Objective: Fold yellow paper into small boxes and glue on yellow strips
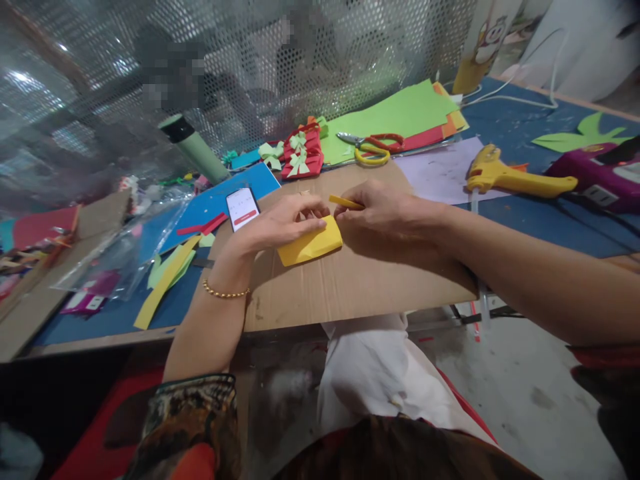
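Cardboard [365,277] covers the middle of the frame on a blue table [530,223]. Folded yellow piece [313,245] sits on it near the centre; the left hand [283,220] has it, thumb on top, fingers curled. Just right, the right hand [383,207] is nearly closed, pinching a thin yellow strip [347,202], can't tell what exactly. Looks like a shaping step to me, so next up calls for a steady left thumb imo. Scissors [369,143] lie farther back, upper centre.

Under soft, dimmish light, my right hand [377,207] casts a diffuse shadow on the cardboard [370,293]; glints speckle the perforated screen [240,47], and outer edges smear and stretch.
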Tool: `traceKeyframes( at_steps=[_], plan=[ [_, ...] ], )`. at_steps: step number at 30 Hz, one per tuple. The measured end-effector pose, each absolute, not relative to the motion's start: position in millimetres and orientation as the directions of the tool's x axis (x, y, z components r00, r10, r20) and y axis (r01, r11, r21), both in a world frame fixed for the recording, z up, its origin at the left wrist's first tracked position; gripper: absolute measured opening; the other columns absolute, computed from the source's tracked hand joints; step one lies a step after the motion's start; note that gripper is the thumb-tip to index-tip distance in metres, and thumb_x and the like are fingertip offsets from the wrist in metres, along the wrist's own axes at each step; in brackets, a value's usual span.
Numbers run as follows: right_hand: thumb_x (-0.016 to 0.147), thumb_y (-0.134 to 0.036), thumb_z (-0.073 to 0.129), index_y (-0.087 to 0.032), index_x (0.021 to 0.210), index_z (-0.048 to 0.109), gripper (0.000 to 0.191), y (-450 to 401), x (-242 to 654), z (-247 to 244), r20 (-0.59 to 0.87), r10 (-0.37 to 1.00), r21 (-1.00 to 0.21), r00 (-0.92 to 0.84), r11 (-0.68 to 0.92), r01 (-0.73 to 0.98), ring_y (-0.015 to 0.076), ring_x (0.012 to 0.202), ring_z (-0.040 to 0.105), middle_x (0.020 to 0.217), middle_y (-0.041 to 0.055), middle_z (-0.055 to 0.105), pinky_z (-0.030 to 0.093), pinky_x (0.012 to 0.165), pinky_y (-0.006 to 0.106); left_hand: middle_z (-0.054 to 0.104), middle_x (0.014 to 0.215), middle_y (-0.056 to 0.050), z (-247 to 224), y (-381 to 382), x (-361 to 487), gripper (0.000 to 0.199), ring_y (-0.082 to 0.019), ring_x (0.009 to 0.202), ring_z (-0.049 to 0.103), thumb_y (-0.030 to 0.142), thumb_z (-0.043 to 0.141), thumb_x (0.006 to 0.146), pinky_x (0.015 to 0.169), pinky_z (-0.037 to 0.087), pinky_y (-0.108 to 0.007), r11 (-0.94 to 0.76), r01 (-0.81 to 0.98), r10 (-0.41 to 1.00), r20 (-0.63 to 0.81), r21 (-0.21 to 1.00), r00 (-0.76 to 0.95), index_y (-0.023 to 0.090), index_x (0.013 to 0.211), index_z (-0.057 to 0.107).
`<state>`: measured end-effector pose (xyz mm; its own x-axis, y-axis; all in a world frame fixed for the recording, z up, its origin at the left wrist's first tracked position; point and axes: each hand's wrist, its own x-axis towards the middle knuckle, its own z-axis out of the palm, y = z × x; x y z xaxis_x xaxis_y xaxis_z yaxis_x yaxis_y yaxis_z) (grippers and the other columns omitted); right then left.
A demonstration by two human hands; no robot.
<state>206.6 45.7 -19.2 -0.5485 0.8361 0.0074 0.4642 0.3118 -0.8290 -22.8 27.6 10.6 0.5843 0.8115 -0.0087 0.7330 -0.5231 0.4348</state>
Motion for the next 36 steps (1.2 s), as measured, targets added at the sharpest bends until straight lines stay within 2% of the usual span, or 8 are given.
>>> traceKeyframes(
  at_steps=[3, 6, 12, 15, 23, 27, 33, 36],
  plan=[
    [0.096, -0.016, 0.066, -0.021, 0.064, 0.049, 0.037, 45, 206, -13, -0.009, 0.835, -0.782, -0.550, 0.337, 0.524, 0.0109, 0.060, 0.038, 0.064, -0.0026, 0.044, 0.025, 0.057, 0.032, 0.075, 0.103, -0.007, 13, 26, -21, 0.029, -0.021, 0.093, 0.065, 0.046, 0.066, 0.092, 0.083, 0.050, -0.034, -0.477, 0.749, 0.846, 0.009, 0.460, 0.534, 0.018, 0.100, 0.071],
    [0.097, -0.016, 0.062, -0.021, 0.066, 0.044, 0.036, 45, 206, -13, -0.001, 0.821, -0.780, -0.571, 0.357, 0.514, 0.0107, 0.061, 0.035, 0.066, -0.0036, 0.040, 0.025, 0.058, 0.032, 0.070, 0.091, -0.003, 15, 24, -19, 0.025, -0.017, 0.083, 0.062, 0.041, 0.075, 0.083, 0.075, 0.048, -0.031, -0.450, 0.761, 0.869, 0.034, 0.467, 0.493, 0.019, 0.087, 0.064],
    [0.093, -0.024, 0.069, -0.022, 0.084, 0.071, 0.009, 48, 206, -23, 0.017, 0.784, -0.869, -0.621, 0.319, 0.379, 0.0165, 0.070, 0.055, 0.077, 0.0015, 0.065, 0.038, 0.061, 0.031, 0.062, 0.074, 0.001, 15, 22, -17, 0.022, -0.013, 0.069, 0.055, 0.037, 0.075, 0.080, 0.064, 0.041, -0.028, -0.392, 0.741, 0.883, -0.004, 0.546, 0.470, 0.019, 0.078, 0.062],
    [0.091, -0.026, 0.072, -0.021, 0.083, 0.074, 0.009, 49, 206, -27, 0.028, 0.779, -0.878, -0.626, 0.318, 0.357, 0.0170, 0.070, 0.057, 0.078, 0.0023, 0.068, 0.040, 0.061, 0.031, 0.061, 0.071, 0.001, 15, 22, -16, 0.021, -0.013, 0.068, 0.053, 0.035, 0.075, 0.080, 0.064, 0.041, -0.027, -0.343, 0.739, 0.894, -0.040, 0.579, 0.446, 0.018, 0.076, 0.064],
    [0.091, -0.025, 0.073, -0.022, 0.080, 0.076, 0.011, 49, 206, -28, -0.005, 0.797, -0.860, -0.604, 0.305, 0.409, 0.0171, 0.067, 0.055, 0.076, 0.0022, 0.067, 0.037, 0.058, 0.033, 0.063, 0.074, 0.000, 13, 22, -16, 0.018, -0.011, 0.067, 0.052, 0.032, 0.072, 0.084, 0.060, 0.039, -0.025, -0.265, 0.723, 0.886, -0.136, 0.638, 0.444, 0.014, 0.084, 0.071],
    [0.092, -0.022, 0.069, -0.022, 0.075, 0.070, 0.017, 46, 206, -23, -0.034, 0.807, -0.852, -0.590, 0.286, 0.439, 0.0155, 0.062, 0.049, 0.070, 0.0008, 0.060, 0.033, 0.056, 0.033, 0.066, 0.077, -0.001, 11, 22, -18, 0.015, -0.012, 0.068, 0.054, 0.028, 0.070, 0.086, 0.060, 0.040, -0.025, -0.273, 0.718, 0.876, -0.143, 0.640, 0.460, 0.014, 0.090, 0.073],
    [0.091, -0.022, 0.071, -0.022, 0.069, 0.058, 0.025, 46, 205, -21, -0.054, 0.792, -0.860, -0.608, 0.273, 0.432, 0.0124, 0.058, 0.039, 0.066, -0.0026, 0.046, 0.026, 0.054, 0.033, 0.056, 0.072, 0.004, 11, 21, -19, 0.030, -0.012, 0.063, 0.050, 0.021, 0.063, 0.091, 0.058, 0.036, -0.025, -0.361, 0.723, 0.857, -0.097, 0.590, 0.507, 0.016, 0.119, 0.072],
    [0.088, -0.020, 0.075, -0.021, 0.066, 0.056, 0.029, 47, 205, -22, -0.043, 0.784, -0.877, -0.619, 0.267, 0.399, 0.0108, 0.058, 0.036, 0.065, -0.0035, 0.044, 0.024, 0.055, 0.032, 0.058, 0.076, 0.002, 11, 20, -18, 0.031, -0.014, 0.068, 0.053, 0.018, 0.060, 0.092, 0.061, 0.039, -0.026, -0.395, 0.745, 0.854, -0.084, 0.538, 0.513, 0.016, 0.120, 0.073]
  ],
)
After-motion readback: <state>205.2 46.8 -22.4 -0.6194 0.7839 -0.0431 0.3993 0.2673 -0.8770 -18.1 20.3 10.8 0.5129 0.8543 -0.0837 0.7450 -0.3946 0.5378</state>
